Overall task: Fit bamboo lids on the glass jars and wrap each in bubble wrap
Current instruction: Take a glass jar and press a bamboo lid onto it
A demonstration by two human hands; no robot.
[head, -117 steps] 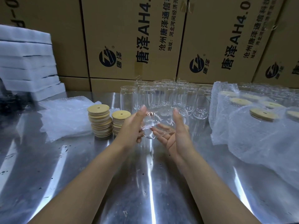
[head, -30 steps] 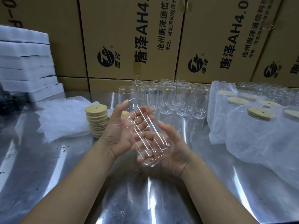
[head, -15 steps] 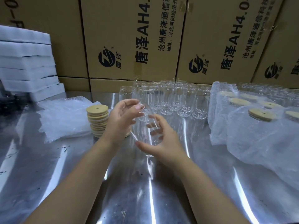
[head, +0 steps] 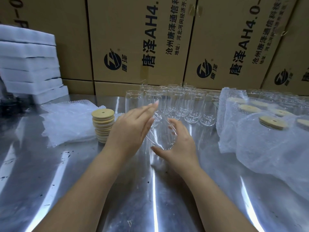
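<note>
Above the steel table point(head: 83, 190) I hold one clear glass jar point(head: 161, 138) between both hands, roughly upright and without a lid. My left hand point(head: 130, 129) lies flat against its left side with the fingers straight. My right hand point(head: 181, 144) cups it from the right, thumb under its base and fingers curled round the far side. A stack of round bamboo lids point(head: 103, 124) stands just left of my left hand, and a pile of bubble wrap sheets point(head: 66, 121) lies beyond the stack.
Several empty jars point(head: 182, 104) stand in a cluster behind my hands. Wrapped, lidded jars point(head: 267, 131) fill the right side. White foam slabs point(head: 28, 64) are stacked at the far left. Cardboard boxes point(head: 133, 39) wall off the back.
The jar went from tilted toward me to roughly upright. My left hand let go of the rim and now lies flat on the jar's side.
</note>
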